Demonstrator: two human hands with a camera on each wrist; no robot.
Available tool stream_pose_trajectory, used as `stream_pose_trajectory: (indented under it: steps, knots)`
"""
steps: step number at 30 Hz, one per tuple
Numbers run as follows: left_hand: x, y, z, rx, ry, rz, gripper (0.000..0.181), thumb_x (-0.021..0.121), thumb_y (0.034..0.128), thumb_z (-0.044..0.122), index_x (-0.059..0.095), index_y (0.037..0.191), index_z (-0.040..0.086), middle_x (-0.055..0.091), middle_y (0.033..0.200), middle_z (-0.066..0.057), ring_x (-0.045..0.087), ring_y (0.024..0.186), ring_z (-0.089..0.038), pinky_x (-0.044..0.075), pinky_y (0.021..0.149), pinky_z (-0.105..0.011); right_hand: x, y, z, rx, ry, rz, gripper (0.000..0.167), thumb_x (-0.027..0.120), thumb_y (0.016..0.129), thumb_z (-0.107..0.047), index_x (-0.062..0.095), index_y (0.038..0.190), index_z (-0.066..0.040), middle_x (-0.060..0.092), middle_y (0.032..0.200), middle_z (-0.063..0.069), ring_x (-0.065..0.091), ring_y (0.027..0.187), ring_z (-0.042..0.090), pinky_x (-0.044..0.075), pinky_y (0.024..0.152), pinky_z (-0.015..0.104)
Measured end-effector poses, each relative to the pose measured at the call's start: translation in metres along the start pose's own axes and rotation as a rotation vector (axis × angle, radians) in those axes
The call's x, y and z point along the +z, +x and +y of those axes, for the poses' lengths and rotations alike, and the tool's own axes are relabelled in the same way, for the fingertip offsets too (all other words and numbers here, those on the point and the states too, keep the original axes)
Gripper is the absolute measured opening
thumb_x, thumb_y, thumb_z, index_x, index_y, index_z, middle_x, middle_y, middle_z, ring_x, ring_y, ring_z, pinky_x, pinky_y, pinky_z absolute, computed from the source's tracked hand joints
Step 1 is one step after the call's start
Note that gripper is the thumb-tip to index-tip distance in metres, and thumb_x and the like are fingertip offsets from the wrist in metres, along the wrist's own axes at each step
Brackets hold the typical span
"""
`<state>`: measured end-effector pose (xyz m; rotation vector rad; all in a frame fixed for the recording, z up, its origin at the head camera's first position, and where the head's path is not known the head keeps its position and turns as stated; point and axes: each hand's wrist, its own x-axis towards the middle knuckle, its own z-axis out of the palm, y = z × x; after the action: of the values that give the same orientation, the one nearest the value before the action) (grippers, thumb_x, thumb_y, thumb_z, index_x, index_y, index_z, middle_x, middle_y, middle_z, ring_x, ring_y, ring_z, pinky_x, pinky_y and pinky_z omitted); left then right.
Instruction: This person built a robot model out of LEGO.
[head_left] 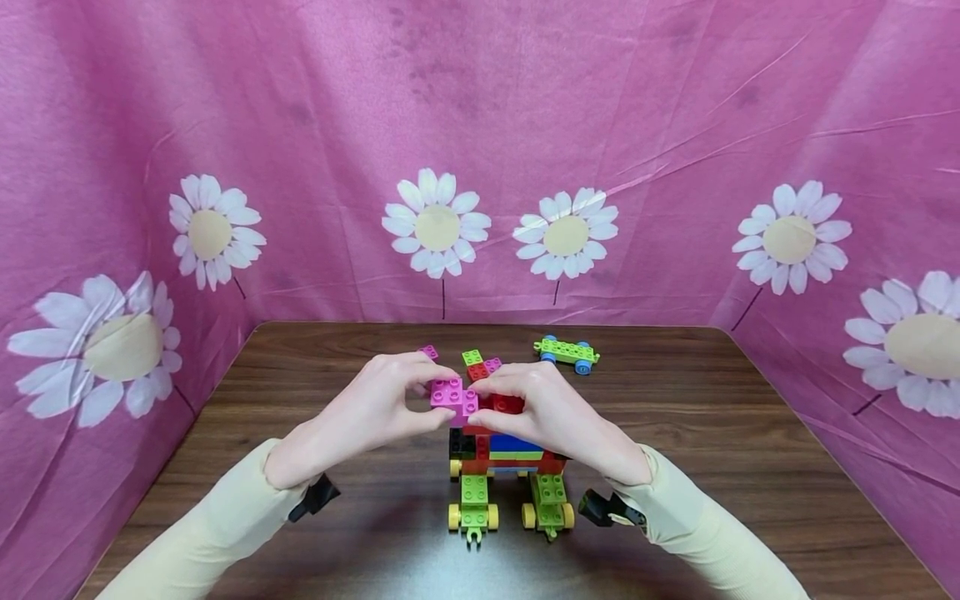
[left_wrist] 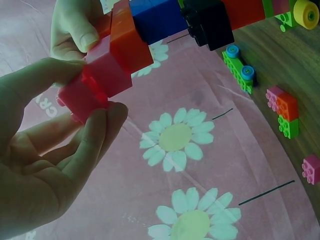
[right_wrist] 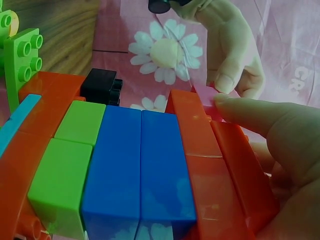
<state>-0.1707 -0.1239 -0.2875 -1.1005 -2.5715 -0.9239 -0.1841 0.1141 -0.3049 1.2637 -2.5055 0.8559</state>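
My left hand [head_left: 360, 404] pinches a pink toy brick [left_wrist: 77, 97] between thumb and fingers. That brick overlaps a second pink brick [left_wrist: 107, 70] at the upper corner of a build of stacked bricks [head_left: 517, 443]. Close by on the right, my right hand [head_left: 547, 404] grips the second pink brick with thumb and index finger. Along the build's top runs a red brick [right_wrist: 245, 170], beside the right palm. Blue bricks [right_wrist: 120, 170], green bricks and a black brick [right_wrist: 100, 86] form layers below. Green wheeled bases [head_left: 473, 500] with yellow wheels stand beneath.
Farther back on the wooden table [head_left: 337, 533] stands a green base [head_left: 567, 350] with blue wheels. Behind the hands are a small cluster of green, red and pink bricks [head_left: 477, 367] and a loose pink brick [left_wrist: 311, 169]. A pink flowered cloth [head_left: 510, 100] hangs around the table.
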Motion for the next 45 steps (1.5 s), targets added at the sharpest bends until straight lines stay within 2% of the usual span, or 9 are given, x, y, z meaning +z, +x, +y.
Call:
stream_pose_trajectory:
  steps: [5,10,16,24,27,33,38,45]
  knots:
    - [-0.001,0.000,0.001,0.004,0.032,-0.023,0.029,0.080,0.0796,0.014,0.074,0.108,0.011,0.069,0.091,0.003,0.059,0.073,-0.002,0.052,0.067,-0.017,0.000,0.000,0.000,0.004,0.000,-0.003,0.031,0.080,0.084,-0.025,0.076,0.110,-0.009,0.077,0.100,0.003,0.069,0.078,0.007,0.052,0.064,0.014]
    - [0.000,0.000,0.001,0.044,0.082,-0.003,0.028,0.080,0.0793,0.014,0.074,0.106,0.011,0.064,0.087,0.003,0.050,0.069,-0.003,0.046,0.061,-0.016,0.000,0.000,0.000,0.003,-0.004,-0.002,0.031,0.079,0.084,-0.026,0.076,0.110,-0.009,0.077,0.100,0.003,0.069,0.078,0.007,0.052,0.065,0.014]
    - [0.003,-0.003,0.003,0.044,0.101,0.018,0.030,0.081,0.0803,0.017,0.073,0.109,0.009,0.062,0.087,0.002,0.050,0.069,-0.004,0.045,0.060,-0.015,0.000,-0.001,-0.001,0.002,-0.003,0.004,0.031,0.080,0.084,-0.026,0.076,0.110,-0.009,0.077,0.100,0.003,0.068,0.077,0.007,0.052,0.064,0.013]
    - [0.010,-0.007,0.001,0.098,0.153,0.072,0.035,0.081,0.0799,0.015,0.070,0.112,0.005,0.064,0.094,-0.003,0.053,0.073,-0.006,0.050,0.064,-0.016,-0.002,-0.001,-0.002,0.013,0.006,-0.007,0.032,0.080,0.084,-0.025,0.075,0.111,-0.009,0.077,0.102,0.004,0.068,0.077,0.007,0.051,0.063,0.013]
    - [0.013,-0.008,-0.001,0.101,0.122,0.090,0.035,0.080,0.0806,0.015,0.068,0.112,0.006,0.063,0.096,-0.002,0.057,0.079,-0.007,0.054,0.071,-0.020,-0.003,-0.001,-0.002,0.020,0.014,-0.013,0.031,0.080,0.084,-0.025,0.075,0.111,-0.009,0.077,0.102,0.003,0.068,0.077,0.007,0.051,0.063,0.014]
    - [0.019,-0.010,-0.009,0.079,-0.030,0.095,0.035,0.080,0.0821,0.015,0.064,0.112,0.008,0.064,0.097,0.002,0.063,0.087,-0.008,0.057,0.079,-0.025,-0.004,-0.001,-0.002,0.030,0.021,-0.029,0.031,0.080,0.084,-0.025,0.075,0.110,-0.010,0.077,0.101,0.002,0.066,0.076,0.005,0.051,0.062,0.014]
    - [0.023,-0.011,-0.015,0.002,-0.110,0.065,0.041,0.084,0.0785,0.020,0.063,0.112,0.009,0.068,0.098,0.003,0.064,0.086,-0.007,0.056,0.078,-0.024,-0.003,0.000,-0.002,0.036,0.006,-0.036,0.031,0.080,0.084,-0.026,0.075,0.110,-0.010,0.077,0.101,0.002,0.060,0.070,0.002,0.049,0.059,0.014]
    - [0.029,-0.012,-0.021,-0.106,-0.219,0.023,0.038,0.083,0.0800,0.021,0.064,0.112,0.014,0.070,0.096,0.005,0.066,0.084,-0.006,0.058,0.081,-0.026,-0.002,0.000,-0.002,0.031,-0.008,-0.035,0.033,0.080,0.084,-0.027,0.074,0.112,-0.010,0.077,0.102,0.002,0.057,0.068,0.001,0.049,0.060,0.014]
